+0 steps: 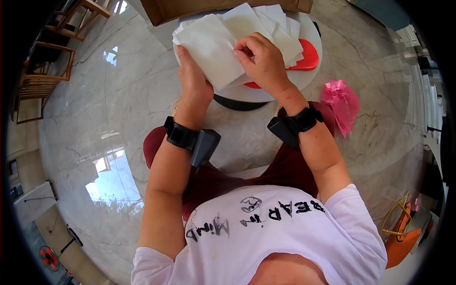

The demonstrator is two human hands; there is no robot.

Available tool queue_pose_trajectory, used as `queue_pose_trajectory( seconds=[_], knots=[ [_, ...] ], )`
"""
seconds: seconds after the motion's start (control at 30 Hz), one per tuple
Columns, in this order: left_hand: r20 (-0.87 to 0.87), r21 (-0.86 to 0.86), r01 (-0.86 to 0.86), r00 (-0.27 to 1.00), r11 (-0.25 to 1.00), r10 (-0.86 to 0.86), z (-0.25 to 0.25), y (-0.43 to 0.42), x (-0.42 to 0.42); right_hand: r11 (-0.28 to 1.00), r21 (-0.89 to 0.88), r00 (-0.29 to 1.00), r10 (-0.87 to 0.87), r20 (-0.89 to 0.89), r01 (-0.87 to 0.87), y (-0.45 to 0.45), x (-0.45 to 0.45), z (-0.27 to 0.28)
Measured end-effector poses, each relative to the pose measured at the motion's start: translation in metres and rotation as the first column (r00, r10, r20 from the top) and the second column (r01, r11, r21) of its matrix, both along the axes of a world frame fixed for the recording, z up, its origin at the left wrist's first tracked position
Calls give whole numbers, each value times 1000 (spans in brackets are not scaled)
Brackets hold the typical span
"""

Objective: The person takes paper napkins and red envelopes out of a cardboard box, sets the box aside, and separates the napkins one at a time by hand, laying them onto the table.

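My left hand is closed on a stack of white paper-like sheets, its thumb along the left edge and its other fingers hidden beneath. With thumb and index finger pinched together, my right hand touches the right edge of the top sheet. The stack is held tilted over a round white stool top with red patches. More white sheets lie fanned out in a loose pile on the stool, just behind my right hand. Each wrist wears a black strap with a dark device.
A cardboard box stands behind the stool. On the glossy tiled floor to the right lies a pink plastic bag. Wooden chairs are at the far left, and an orange bag sits at the lower right.
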State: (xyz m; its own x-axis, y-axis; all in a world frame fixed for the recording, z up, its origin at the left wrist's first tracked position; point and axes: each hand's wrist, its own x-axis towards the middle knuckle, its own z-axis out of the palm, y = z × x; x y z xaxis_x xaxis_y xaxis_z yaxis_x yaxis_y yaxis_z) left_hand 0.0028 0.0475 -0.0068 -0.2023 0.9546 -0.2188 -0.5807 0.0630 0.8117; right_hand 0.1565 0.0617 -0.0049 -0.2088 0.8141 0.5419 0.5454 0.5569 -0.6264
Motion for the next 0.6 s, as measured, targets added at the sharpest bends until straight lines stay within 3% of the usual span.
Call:
queue_pose_trajectory(
  seconds=[0.1, 0.3, 0.4, 0.5, 0.6],
  knots=[
    [14, 3, 0, 1000, 1000, 0, -1, -1, 1, 996, 92, 999, -19, 34, 16, -1, -1, 4],
    [50, 56, -8, 999, 998, 5, -6, 7, -6, 969, 194, 958, -97, -271, 153, 6, 8, 8],
    [48, 120, -42, 998, 992, 36, -5, 12, -15, 946, 122, 922, -256, -290, 301, 12, 25, 7],
    [21, 236, -78, 997, 969, 75, -2, 16, -21, 916, 139, 917, -347, -194, 376, 26, 48, 2],
    [21, 233, -82, 997, 969, 79, 1, 15, -23, 787, 461, 877, -479, 36, 411, 30, 53, 6]
  ],
)
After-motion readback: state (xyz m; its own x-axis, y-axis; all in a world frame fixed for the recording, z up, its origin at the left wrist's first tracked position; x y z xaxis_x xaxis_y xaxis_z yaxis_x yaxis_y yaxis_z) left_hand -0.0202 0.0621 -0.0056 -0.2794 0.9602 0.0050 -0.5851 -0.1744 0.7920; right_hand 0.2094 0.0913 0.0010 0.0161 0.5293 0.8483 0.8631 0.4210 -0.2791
